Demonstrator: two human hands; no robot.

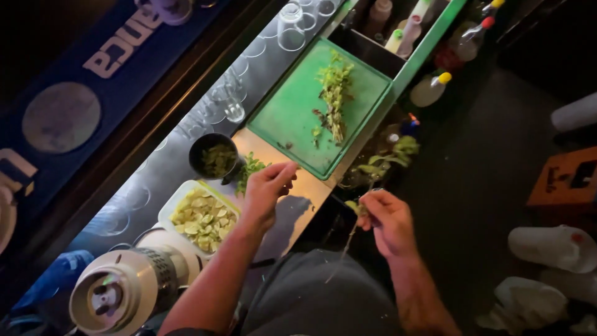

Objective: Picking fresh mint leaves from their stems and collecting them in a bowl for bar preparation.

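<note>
My right hand (388, 219) is closed around a thin green herb sprig (354, 208), whose bare stem hangs down below the fist, out past the counter's edge. My left hand (268, 186) hovers over the counter with fingers pinched together, next to a small pile of picked leaves (250, 168); whether it holds a leaf I cannot tell. A black cup (212, 157) filled with green leaves stands just left of that pile. On the green cutting board (292, 112) farther off lies a bunch of herb stems (334, 93).
A white tub of cut lime pieces (202, 219) sits near my left forearm, with a metal blender base (121, 289) beside it. Upturned clear glasses (233, 102) line the steel shelf. Squeeze bottles (430, 89) stand in a rack at the right. White bags (550, 249) lie on the floor.
</note>
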